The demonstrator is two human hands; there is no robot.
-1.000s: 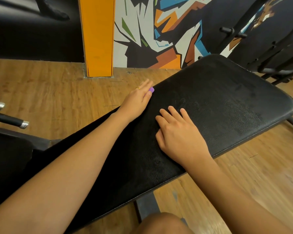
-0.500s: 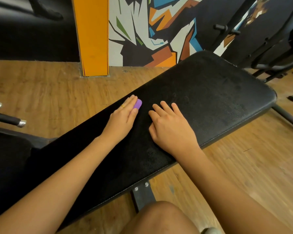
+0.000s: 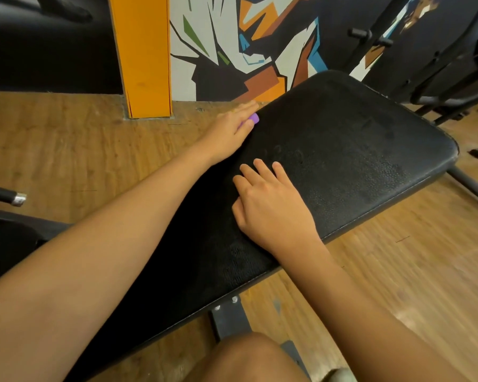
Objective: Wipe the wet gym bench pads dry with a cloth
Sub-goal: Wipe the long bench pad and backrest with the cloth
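Note:
A long black padded gym bench pad runs diagonally from lower left to upper right, and its surface looks damp and mottled. My left hand lies flat at the pad's far edge with straight fingers. A small purple bit shows at its thumb side; I cannot tell whether that is a cloth. My right hand rests palm down on the middle of the pad, fingers spread and holding nothing.
An orange pillar and a painted mural wall stand behind the bench. Black machine frames crowd the right. A chrome-tipped bar pokes in at left. The bench's metal bracket and my knee are below, over wood floor.
My left hand has slid along the pad away from me, toward its far edge, carrying the purple bit with it. My right hand has stayed in about the same spot.

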